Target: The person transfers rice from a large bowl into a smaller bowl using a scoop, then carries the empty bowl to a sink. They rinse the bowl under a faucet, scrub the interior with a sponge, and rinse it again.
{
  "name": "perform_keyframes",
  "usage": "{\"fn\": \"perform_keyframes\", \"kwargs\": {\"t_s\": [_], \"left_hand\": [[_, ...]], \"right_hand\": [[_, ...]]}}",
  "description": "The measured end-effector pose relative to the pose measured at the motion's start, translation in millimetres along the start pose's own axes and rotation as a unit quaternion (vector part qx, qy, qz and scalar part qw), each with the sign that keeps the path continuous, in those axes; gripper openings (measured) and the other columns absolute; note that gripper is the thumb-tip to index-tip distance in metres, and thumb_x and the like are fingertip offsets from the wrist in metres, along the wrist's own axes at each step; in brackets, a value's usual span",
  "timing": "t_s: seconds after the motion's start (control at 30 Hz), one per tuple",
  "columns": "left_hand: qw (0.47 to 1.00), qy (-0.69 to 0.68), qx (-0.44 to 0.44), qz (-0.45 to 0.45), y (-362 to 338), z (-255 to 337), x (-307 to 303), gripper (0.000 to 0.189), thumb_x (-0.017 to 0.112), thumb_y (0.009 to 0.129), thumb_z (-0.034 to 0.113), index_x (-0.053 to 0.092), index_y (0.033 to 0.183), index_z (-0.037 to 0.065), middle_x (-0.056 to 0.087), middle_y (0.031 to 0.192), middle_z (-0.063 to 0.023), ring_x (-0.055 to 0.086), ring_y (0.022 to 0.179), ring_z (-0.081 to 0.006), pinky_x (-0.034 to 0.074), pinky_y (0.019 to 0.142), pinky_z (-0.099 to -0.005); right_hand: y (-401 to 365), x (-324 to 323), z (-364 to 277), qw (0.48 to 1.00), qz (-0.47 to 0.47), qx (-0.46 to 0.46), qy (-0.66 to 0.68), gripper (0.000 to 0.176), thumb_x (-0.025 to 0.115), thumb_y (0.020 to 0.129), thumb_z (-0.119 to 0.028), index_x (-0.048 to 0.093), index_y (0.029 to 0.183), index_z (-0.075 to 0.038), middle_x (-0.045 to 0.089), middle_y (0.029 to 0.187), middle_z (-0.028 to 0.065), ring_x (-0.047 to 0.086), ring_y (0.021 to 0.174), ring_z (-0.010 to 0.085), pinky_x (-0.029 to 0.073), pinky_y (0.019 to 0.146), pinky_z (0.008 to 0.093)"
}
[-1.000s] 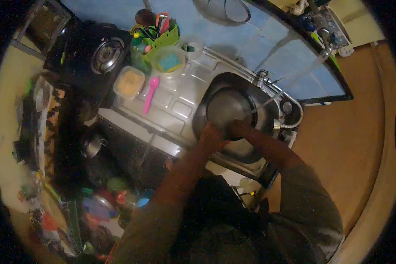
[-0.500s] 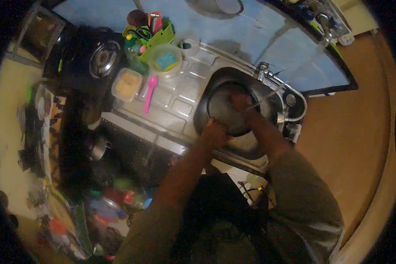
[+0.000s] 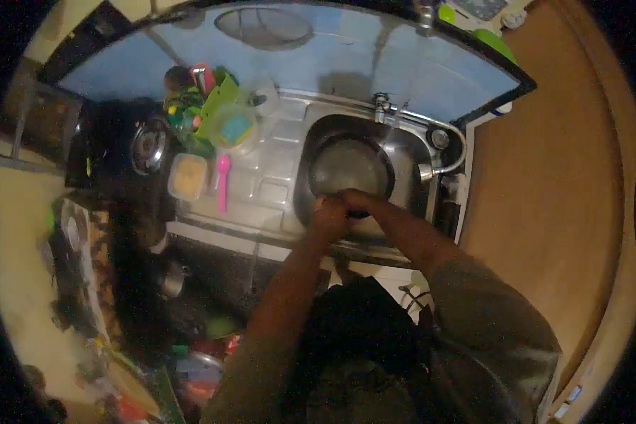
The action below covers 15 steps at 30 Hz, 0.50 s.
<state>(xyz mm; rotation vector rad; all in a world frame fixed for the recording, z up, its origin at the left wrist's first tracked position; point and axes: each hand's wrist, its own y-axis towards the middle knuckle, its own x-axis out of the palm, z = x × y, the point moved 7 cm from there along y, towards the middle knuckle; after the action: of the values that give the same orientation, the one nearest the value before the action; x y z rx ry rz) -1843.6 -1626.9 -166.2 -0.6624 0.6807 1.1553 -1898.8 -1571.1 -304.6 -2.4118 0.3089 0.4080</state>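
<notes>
A round dark pan (image 3: pixel 350 168) lies tilted in the metal sink (image 3: pixel 410 152). At its near rim, my left hand (image 3: pixel 330 216) is closed round the edge. My right hand (image 3: pixel 355 201) is right beside it, fingers curled over the same near rim and touching or nearly touching the left hand. The fingertips of both hands are partly hidden. Above the sink's back edge, water seems to run from the tap (image 3: pixel 381 106), though the stream is blurred.
On the drainboard (image 3: pixel 268 191) left of the sink lie a pink spoon (image 3: pixel 223 185), a plastic tub with yellowish contents (image 3: pixel 189 177) and a bowl holding a blue-yellow sponge (image 3: pixel 235 130). A green caddy (image 3: pixel 219 102) stands behind. A curved hose spout (image 3: pixel 459 152) arches over the sink's right side.
My right hand has come out of the pan's inside to its near rim, beside my left hand. The left hand has stayed at the rim. The camera view has shifted.
</notes>
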Motion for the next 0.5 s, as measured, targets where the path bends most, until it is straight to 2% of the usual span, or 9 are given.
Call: {"fn": "perform_keyframes", "kwargs": {"t_s": [0.03, 0.07, 0.13, 0.17, 0.2, 0.23, 0.27, 0.37, 0.5], "left_hand": [[0.999, 0.019, -0.034, -0.031, 0.8, 8.9, -13.2, 0.039, 0.071, 0.074, 0.034, 0.066, 0.104, 0.01, 0.064, 0.107, -0.0175, 0.059, 0.104, -0.0327, 0.041, 0.092, -0.0436], [0.999, 0.023, -0.026, -0.036, 5.4, 24.1, -36.3, 0.039, 0.071, 0.074, 0.034, 0.066, 0.104, 0.01, 0.064, 0.107, -0.0175, 0.059, 0.104, -0.0327, 0.041, 0.092, -0.0436], [0.991, -0.079, -0.073, 0.085, 28.1, 37.0, -113.7, 0.034, 0.072, 0.076, 0.031, 0.066, 0.1, 0.007, 0.065, 0.102, -0.018, 0.061, 0.098, -0.0343, 0.046, 0.084, -0.0434], [0.962, -0.049, 0.019, 0.267, 33.1, 50.1, -162.9, 0.026, 0.071, 0.079, 0.025, 0.067, 0.094, 0.004, 0.066, 0.093, -0.0187, 0.063, 0.089, -0.0343, 0.049, 0.078, -0.0434], [0.941, -0.164, 0.03, 0.294, 32.4, 98.4, -237.2, 0.023, 0.069, 0.08, 0.02, 0.066, 0.094, 0.002, 0.066, 0.091, -0.0176, 0.063, 0.085, -0.0302, 0.049, 0.078, -0.0395], [0.896, -0.125, 0.156, 0.397, 35.5, 118.8, -283.3, 0.022, 0.068, 0.083, 0.019, 0.065, 0.096, 0.001, 0.066, 0.091, -0.0135, 0.062, 0.085, -0.0242, 0.048, 0.078, -0.0339], [0.904, -0.079, 0.053, 0.416, 28.9, 160.9, -336.7, 0.031, 0.059, 0.091, 0.032, 0.065, 0.101, 0.003, 0.068, 0.097, -0.0093, 0.062, 0.09, -0.0184, 0.047, 0.08, -0.0309], [0.906, -0.145, 0.145, 0.371, 38.6, 241.8, -403.7, 0.032, 0.06, 0.09, 0.03, 0.064, 0.105, 0.001, 0.067, 0.101, -0.0111, 0.061, 0.093, -0.0166, 0.046, 0.083, -0.0296], [0.952, -0.177, 0.097, 0.23, 82.4, 259.3, -398.4, 0.027, 0.062, 0.091, 0.019, 0.062, 0.105, -0.004, 0.067, 0.081, -0.0109, 0.061, 0.074, -0.0123, 0.049, 0.07, -0.0288]], "right_hand": [[-6.5, -7.7, 3.6, 0.969, -0.013, 0.065, -0.236, 0.041, 0.062, 0.079, -0.035, 0.066, 0.1, -0.001, 0.067, 0.091, 0.0176, 0.066, 0.084, 0.0286, 0.049, 0.077, 0.0423], [-13.4, -12.3, 9.8, 0.971, -0.006, 0.068, -0.23, 0.041, 0.062, 0.079, -0.035, 0.066, 0.1, -0.001, 0.067, 0.091, 0.0176, 0.066, 0.084, 0.0286, 0.049, 0.077, 0.0423], [-26.2, -26.8, 34.1, 0.948, 0.088, 0.099, 0.29, 0.041, 0.061, 0.077, -0.037, 0.066, 0.101, -0.004, 0.066, 0.09, 0.0189, 0.066, 0.082, 0.0307, 0.05, 0.073, 0.0447], [-26.0, -30.2, 36.0, 0.945, 0.093, 0.096, 0.298, 0.041, 0.061, 0.077, -0.037, 0.066, 0.101, -0.004, 0.066, 0.09, 0.0189, 0.066, 0.082, 0.0307, 0.05, 0.073, 0.0447], [-27.6, -42.7, 37.8, 0.983, 0.143, 0.116, 0.019, 0.037, 0.059, 0.078, -0.033, 0.065, 0.103, -0.007, 0.065, 0.091, 0.019, 0.065, 0.083, 0.0318, 0.051, 0.075, 0.0451], [-30.4, -48.7, 33.1, 0.939, 0.18, 0.13, -0.262, 0.034, 0.057, 0.08, -0.03, 0.065, 0.105, -0.009, 0.064, 0.091, 0.0191, 0.064, 0.084, 0.0329, 0.051, 0.076, 0.0455], [-29.8, -45.2, 33.2, 0.94, 0.184, 0.131, -0.255, 0.034, 0.057, 0.08, -0.03, 0.065, 0.105, -0.009, 0.064, 0.091, 0.0191, 0.064, 0.084, 0.0329, 0.051, 0.076, 0.0455], [-22.6, -37.7, 20.2, 0.927, 0.229, 0.086, -0.283, 0.03, 0.052, 0.081, -0.021, 0.063, 0.108, -0.013, 0.063, 0.094, 0.0192, 0.064, 0.088, 0.036, 0.051, 0.08, 0.047], [-21.0, -24.9, 4.3, 0.962, 0.184, 0.016, -0.203, 0.032, 0.05, 0.081, -0.015, 0.063, 0.11, -0.012, 0.064, 0.1, 0.0198, 0.062, 0.096, 0.0381, 0.049, 0.084, 0.0485]]}}
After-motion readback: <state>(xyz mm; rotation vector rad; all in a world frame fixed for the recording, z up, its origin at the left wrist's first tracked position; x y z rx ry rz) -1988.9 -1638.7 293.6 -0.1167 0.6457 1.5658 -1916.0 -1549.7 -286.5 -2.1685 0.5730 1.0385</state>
